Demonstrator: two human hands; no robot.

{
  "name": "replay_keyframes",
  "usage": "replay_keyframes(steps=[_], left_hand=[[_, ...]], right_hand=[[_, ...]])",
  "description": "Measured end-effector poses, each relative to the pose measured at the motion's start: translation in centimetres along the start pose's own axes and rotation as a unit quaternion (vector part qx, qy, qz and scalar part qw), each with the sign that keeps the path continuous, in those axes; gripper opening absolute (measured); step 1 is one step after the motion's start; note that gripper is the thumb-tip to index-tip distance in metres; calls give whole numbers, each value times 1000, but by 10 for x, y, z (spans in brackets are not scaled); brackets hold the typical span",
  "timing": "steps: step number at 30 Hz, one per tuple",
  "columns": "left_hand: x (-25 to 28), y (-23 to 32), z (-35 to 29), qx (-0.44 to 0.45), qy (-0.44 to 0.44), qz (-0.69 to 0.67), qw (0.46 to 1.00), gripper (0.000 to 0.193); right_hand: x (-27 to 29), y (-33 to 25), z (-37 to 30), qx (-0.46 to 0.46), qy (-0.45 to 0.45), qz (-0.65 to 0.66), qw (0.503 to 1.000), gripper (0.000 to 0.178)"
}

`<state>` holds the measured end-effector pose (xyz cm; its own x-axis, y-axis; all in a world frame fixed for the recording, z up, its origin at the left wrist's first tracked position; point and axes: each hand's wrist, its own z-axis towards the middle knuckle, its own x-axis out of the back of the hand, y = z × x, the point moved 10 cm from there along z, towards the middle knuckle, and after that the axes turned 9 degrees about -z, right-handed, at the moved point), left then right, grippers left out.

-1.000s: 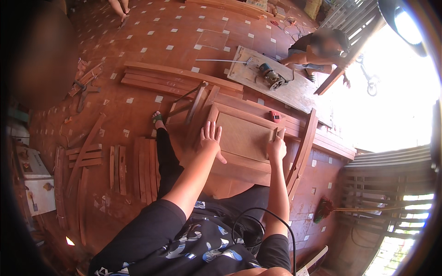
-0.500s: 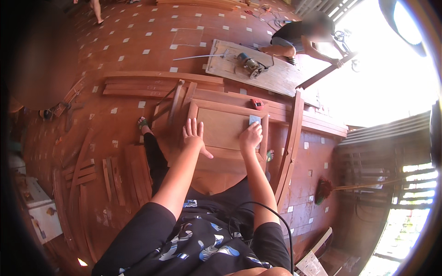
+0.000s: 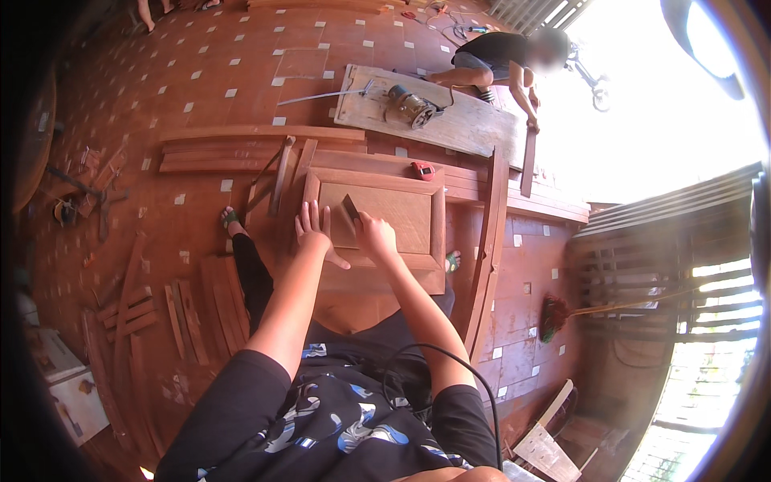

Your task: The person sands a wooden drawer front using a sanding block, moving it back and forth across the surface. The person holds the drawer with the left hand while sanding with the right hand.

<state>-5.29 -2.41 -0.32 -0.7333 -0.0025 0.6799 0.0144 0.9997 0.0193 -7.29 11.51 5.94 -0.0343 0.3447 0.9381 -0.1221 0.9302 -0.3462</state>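
A framed wooden panel [image 3: 403,214] lies flat before me, its raised border around a lighter inset board. My right hand [image 3: 375,238] is closed on a thin, flat rectangular scraper [image 3: 351,207], which looks dark and stands tilted over the left part of the inset. Part of the scraper is hidden behind my fingers. With fingers spread, my left hand [image 3: 314,232] rests on the panel's left border, close beside the scraper. A red tape measure [image 3: 422,171] sits at the far edge of the panel, toward its right corner.
Long planks [image 3: 265,149] lie beyond the panel; an upright-running beam [image 3: 487,249] is on its right. A router-like power tool [image 3: 411,108] rests on a pale board [image 3: 474,120]. A crouching person [image 3: 494,60] handles a wooden piece there. Loose boards [image 3: 221,297] lie left; a broom [image 3: 554,316] right.
My right hand has moved the scraper from the panel's right border to the left part of the inset. My left hand stays on the left border. The other person has shifted their wooden piece.
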Motion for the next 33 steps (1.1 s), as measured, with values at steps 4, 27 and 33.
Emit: replay_keyframes(steps=[4, 27, 33], left_hand=[[9, 8, -9, -19, 17, -12, 1000, 159], [3, 2, -2, -22, 31, -21, 999, 163], [6, 5, -4, -20, 37, -11, 999, 162]], right_hand=[[38, 42, 10, -37, 82, 52, 995, 24], [28, 141, 33, -183, -12, -265, 947, 33], [-23, 63, 18, -98, 34, -453, 886, 46]])
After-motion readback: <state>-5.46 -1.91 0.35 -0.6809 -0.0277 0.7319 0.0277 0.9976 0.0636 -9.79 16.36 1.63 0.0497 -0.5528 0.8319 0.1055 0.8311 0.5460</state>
